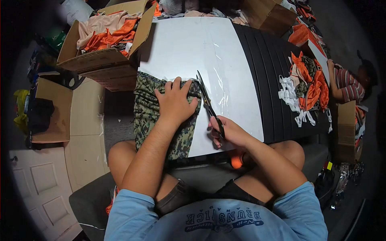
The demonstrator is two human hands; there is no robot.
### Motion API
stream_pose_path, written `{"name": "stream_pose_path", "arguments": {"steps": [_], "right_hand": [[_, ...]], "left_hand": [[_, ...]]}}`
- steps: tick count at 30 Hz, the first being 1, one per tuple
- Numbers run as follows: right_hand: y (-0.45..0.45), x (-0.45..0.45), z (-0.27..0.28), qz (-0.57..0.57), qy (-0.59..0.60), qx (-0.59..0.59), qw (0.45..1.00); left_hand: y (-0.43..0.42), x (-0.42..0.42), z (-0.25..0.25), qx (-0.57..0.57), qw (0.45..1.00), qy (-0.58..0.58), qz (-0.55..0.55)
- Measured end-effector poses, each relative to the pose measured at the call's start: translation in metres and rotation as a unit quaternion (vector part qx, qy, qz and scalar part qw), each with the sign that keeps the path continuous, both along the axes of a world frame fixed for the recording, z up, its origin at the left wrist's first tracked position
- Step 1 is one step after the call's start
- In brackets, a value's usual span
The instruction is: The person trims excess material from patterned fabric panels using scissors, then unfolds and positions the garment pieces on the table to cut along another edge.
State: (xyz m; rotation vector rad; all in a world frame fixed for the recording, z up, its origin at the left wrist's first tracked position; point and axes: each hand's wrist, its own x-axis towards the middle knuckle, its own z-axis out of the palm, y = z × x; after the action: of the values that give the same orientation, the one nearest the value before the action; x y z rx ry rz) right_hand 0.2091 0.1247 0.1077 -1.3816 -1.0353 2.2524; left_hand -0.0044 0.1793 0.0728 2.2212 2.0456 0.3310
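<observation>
The right hand [225, 131] on my remote feed grips black scissors [207, 100] by the handles — blades angling ahead of that grip. Left of it lies camouflage cloth [145, 104], where I see the left hand [175, 99] resting palm-down, fingers spread wide — white tabletop [237, 88] beneath.

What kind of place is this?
Probably a small workroom for cloth things: there are scissors, camouflage cloth on a white tabletop, and a cardboard box holding orange and peach fabric.
</observation>
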Motion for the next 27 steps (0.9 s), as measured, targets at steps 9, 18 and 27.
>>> {"name": "stream_pose_path", "arguments": {"steps": [9, 18, 27], "right_hand": [[0.0, 0.001, 0.005, 0.004, -0.002, -0.016, 1.0], [0.003, 0.001, 0.004, -0.001, 0.008, -0.036, 0.999], [-0.001, 0.0, 0.003, -0.004, -0.016, -0.012, 1.0]], "left_hand": [[0.0, 0.0, 0.001, -0.003, 1.0, -0.002, -0.001], [-0.002, 0.002, -0.009, 0.013, 1.0, 0.007, -0.024], [-0.002, 0.01, -0.009, -0.004, 1.0, 0.012, 0.003]]}}
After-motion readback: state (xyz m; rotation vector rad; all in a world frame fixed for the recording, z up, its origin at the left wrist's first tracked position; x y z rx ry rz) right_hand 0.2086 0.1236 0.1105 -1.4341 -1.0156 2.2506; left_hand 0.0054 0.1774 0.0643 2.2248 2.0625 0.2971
